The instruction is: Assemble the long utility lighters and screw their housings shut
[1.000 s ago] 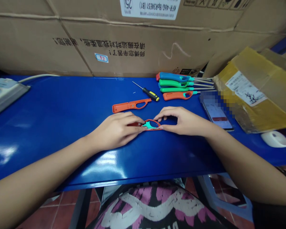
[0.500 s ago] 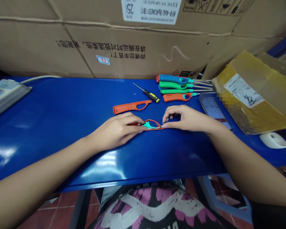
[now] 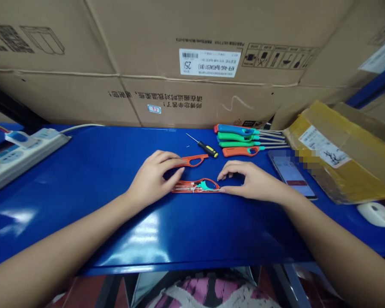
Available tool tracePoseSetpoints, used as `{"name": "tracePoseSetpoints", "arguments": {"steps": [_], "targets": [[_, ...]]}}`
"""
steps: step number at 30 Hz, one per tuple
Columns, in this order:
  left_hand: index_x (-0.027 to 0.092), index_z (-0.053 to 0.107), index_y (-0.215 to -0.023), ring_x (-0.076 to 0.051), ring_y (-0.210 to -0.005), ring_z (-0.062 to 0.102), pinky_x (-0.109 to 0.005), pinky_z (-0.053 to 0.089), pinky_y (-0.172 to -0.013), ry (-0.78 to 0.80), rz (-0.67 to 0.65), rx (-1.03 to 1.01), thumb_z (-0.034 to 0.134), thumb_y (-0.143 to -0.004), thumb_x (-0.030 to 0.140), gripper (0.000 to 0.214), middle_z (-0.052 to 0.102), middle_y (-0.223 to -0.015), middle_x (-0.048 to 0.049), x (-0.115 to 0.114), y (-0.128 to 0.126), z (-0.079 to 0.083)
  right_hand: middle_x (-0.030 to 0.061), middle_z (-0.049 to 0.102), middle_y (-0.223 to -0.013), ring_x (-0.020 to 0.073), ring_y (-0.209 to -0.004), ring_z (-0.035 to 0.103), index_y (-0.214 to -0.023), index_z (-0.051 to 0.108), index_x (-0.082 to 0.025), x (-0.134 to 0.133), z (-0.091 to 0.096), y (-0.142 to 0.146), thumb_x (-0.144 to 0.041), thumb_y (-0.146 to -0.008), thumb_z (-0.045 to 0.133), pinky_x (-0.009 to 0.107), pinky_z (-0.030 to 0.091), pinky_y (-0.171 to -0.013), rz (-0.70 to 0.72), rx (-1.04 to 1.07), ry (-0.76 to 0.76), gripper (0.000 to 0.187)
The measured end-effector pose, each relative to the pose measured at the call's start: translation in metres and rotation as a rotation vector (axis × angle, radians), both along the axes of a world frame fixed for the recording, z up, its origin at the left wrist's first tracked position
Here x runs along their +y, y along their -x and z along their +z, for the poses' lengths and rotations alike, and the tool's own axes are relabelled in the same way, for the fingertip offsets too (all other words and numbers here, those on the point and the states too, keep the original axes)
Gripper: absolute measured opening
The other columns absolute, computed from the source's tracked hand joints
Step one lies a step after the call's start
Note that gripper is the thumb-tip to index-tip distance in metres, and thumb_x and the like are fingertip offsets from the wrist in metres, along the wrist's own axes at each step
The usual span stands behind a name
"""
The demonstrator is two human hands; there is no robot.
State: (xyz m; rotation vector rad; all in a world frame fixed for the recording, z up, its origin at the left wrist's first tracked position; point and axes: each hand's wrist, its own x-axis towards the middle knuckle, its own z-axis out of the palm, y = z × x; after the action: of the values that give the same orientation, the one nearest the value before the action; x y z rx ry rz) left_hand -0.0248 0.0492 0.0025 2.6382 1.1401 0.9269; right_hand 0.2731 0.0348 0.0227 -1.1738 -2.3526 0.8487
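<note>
An open orange lighter half with a teal trigger and its inner parts showing lies flat on the blue table. My right hand is arched at its right end, thumb tip pressed against the tip, fingers curled. My left hand has reached behind it to the loose orange cover half. Its fingers are closed round that cover's left end.
A small black-and-yellow screwdriver lies behind the cover. Several assembled long lighters lie at the back right, next to a phone and a yellow-taped parcel. A power strip lies at the left, and big cardboard boxes stand behind.
My left hand left the open lighter half and moved back onto the orange cover half. My right hand stayed at the lighter's right end. The view tilted upward.
</note>
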Motion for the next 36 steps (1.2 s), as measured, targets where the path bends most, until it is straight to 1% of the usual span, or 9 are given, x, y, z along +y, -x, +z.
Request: {"name": "tracePoseSetpoints", "arguments": {"steps": [5, 9, 13, 16, 21, 24, 30, 34, 36], "targets": [[0.017, 0.065, -0.121, -0.031, -0.108, 0.057, -0.051, 0.048, -0.094, 0.103, 0.228, 0.124, 0.059, -0.093, 0.041, 0.037, 0.065, -0.119, -0.013, 0.016, 0.011, -0.007, 0.0048, 0.07, -0.099, 0.0212, -0.095, 0.063, -0.111, 0.071, -0.022, -0.002, -0.007, 0.004, -0.037, -0.082, 0.079, 0.039, 0.047, -0.09, 0.059, -0.094, -0.058, 0.034], [0.017, 0.067, -0.111, -0.029, -0.098, 0.059, -0.048, 0.049, -0.089, 0.158, 0.224, 0.112, 0.058, -0.092, 0.046, 0.036, 0.066, -0.107, -0.012, 0.021, 0.014, -0.012, 0.0049, 0.07, -0.1, 0.0211, -0.096, 0.063, -0.114, 0.069, -0.024, -0.002, -0.011, 0.009, -0.034, -0.088, 0.073, 0.04, 0.045, -0.092, 0.107, -0.089, -0.088, 0.028], [0.018, 0.061, -0.103, -0.023, -0.087, 0.064, -0.036, 0.051, -0.078, 0.207, 0.153, 0.071, 0.06, -0.092, 0.045, 0.029, 0.068, -0.099, -0.0075, 0.02, 0.014, -0.007, 0.0064, 0.069, -0.104, 0.0221, -0.099, 0.063, -0.12, 0.067, -0.024, -0.003, -0.014, 0.013, -0.034, -0.089, 0.071, 0.041, 0.046, -0.093, 0.107, -0.069, -0.123, 0.032], [0.02, 0.058, -0.1, -0.018, -0.076, 0.064, -0.029, 0.048, -0.067, 0.247, 0.117, 0.061, 0.058, -0.093, 0.04, 0.021, 0.07, -0.093, -0.0039, 0.016, 0.012, -0.002, 0.0076, 0.065, -0.107, 0.0206, -0.098, 0.062, -0.124, 0.065, -0.022, -0.004, -0.014, 0.014, -0.034, -0.089, 0.07, 0.038, 0.049, -0.09, 0.011, 0.038, -0.163, 0.037], [0.021, 0.054, -0.103, -0.017, -0.074, 0.064, -0.028, 0.045, -0.065, 0.258, 0.111, 0.071, 0.045, -0.101, 0.037, 0.018, 0.069, -0.091, -0.0023, 0.008, 0.007, 0.004, 0.0077, 0.062, -0.107, 0.0164, -0.083, 0.057, -0.131, 0.059, -0.019, -0.001, -0.014, 0.011, -0.03, -0.092, 0.063, 0.037, 0.05, -0.088, -0.208, 0.171, -0.299, 0.041], [0.02, 0.054, -0.111, -0.017, -0.077, 0.066, -0.027, 0.048, -0.068, 0.2, 0.052, 0.079, 0.041, -0.105, 0.035, 0.021, 0.069, -0.095, -0.0032, 0.004, 0.006, 0.007, 0.0077, 0.065, -0.107, 0.0159, -0.079, 0.058, -0.129, 0.061, -0.017, 0.001, -0.015, 0.011, -0.035, -0.091, 0.065, 0.036, 0.051, -0.083, -0.262, 0.256, -0.191, 0.042], [0.017, 0.054, -0.133, -0.018, -0.092, 0.064, -0.03, 0.052, -0.081, -0.025, -0.202, 0.202, 0.035, -0.105, 0.02, 0.034, 0.066, -0.105, -0.0086, -0.002, 0.009, 0.012, 0.0058, 0.074, -0.082, 0.0156, -0.068, 0.063, -0.097, 0.075, -0.016, 0.0, -0.011, 0.014, -0.05, -0.092, 0.061, 0.031, 0.053, -0.065, -0.313, 0.34, 0.1, 0.037], [0.017, 0.052, -0.139, -0.019, -0.093, 0.062, -0.032, 0.053, -0.083, 0.004, -0.267, 0.247, 0.042, -0.105, 0.028, 0.037, 0.061, -0.109, -0.0097, -0.007, 0.007, 0.016, 0.0067, 0.077, -0.092, 0.0173, -0.076, 0.069, -0.102, 0.077, -0.018, -0.002, -0.008, 0.013, -0.047, -0.082, 0.073, 0.032, 0.056, -0.071, -0.318, 0.43, 0.241, 0.035], [0.016, 0.05, -0.142, -0.019, -0.095, 0.061, -0.032, 0.053, -0.085, 0.042, -0.275, 0.238, 0.041, -0.105, 0.028, 0.04, 0.06, -0.11, -0.0099, -0.01, 0.005, 0.017, 0.0065, 0.078, -0.094, 0.0178, -0.078, 0.069, -0.099, 0.078, -0.019, -0.003, -0.006, 0.014, -0.045, -0.083, 0.072, 0.032, 0.055, -0.072, -0.278, 0.392, 0.218, 0.032]]}}
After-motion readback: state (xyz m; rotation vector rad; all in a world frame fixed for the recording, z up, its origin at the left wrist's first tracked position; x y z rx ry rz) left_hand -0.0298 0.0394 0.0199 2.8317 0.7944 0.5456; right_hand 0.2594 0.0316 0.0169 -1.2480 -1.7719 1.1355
